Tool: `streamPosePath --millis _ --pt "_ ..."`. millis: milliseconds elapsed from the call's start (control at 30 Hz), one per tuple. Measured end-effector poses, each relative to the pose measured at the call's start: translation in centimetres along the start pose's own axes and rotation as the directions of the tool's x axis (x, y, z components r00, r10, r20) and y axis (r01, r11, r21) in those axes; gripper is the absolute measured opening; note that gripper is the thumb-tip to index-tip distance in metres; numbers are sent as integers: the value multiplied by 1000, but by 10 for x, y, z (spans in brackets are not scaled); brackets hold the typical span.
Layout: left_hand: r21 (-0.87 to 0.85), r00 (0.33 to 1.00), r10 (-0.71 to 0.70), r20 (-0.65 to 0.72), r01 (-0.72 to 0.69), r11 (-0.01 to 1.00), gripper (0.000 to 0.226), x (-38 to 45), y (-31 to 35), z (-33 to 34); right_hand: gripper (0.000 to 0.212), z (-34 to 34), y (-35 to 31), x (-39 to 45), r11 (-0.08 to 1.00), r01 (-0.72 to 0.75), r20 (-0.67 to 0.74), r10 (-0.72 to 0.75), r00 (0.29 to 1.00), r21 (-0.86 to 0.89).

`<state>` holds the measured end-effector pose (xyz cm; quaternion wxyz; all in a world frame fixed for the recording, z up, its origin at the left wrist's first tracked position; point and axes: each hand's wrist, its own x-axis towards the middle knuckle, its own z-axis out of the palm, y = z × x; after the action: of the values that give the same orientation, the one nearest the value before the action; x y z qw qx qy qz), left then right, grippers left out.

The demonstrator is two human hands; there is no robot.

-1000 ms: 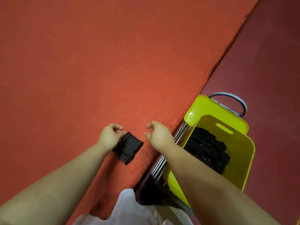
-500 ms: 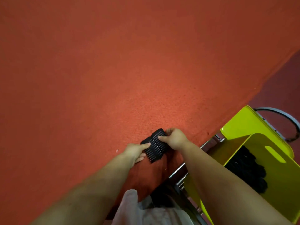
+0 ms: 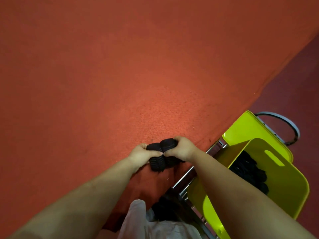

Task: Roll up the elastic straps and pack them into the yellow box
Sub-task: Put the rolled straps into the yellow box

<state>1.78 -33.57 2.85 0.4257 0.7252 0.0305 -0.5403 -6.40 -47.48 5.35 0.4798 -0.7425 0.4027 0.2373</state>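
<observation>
A bundle of black elastic straps point(image 3: 161, 157) is bunched up on the red felt table point(image 3: 120, 75) near its front edge. My left hand point(image 3: 140, 155) grips its left side and my right hand point(image 3: 181, 149) grips its right side, thumbs meeting on top. The yellow box point(image 3: 284, 180) stands lower right beside the table, with a dark pile of rolled straps point(image 3: 250, 171) inside it. My right forearm crosses over the box's near wall.
A yellow lid or second box point(image 3: 248, 126) lies behind the box, with a grey curved handle point(image 3: 284, 121) beyond it. Metal rails point(image 3: 186, 180) run under the table edge. A white plastic bag point(image 3: 143, 223) sits at the bottom. The dark red floor point(image 3: 293, 75) is on the right.
My right hand came over to the straps and both hands closed around the flat row, bunching it into a compact bundle. The view shifted slightly.
</observation>
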Motion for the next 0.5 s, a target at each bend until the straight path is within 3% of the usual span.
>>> streamPosePath --millis 100,200,367,500 --pt "159 986 155 57 -162 974 35 -7 29 14 35 -28 2 -19 988 56 -115 -72 991 -142" --pt "290 935 323 145 -352 890 37 -18 67 43 37 -66 7 -47 983 60 -262 -105 959 -175" --pt "445 790 509 342 -613 652 33 -45 125 115 38 -127 41 -108 990 60 -513 -116 850 -126" --pt "562 690 601 403 -705 432 40 -69 148 178 38 -167 81 -153 1000 6 -617 -17 787 -20"
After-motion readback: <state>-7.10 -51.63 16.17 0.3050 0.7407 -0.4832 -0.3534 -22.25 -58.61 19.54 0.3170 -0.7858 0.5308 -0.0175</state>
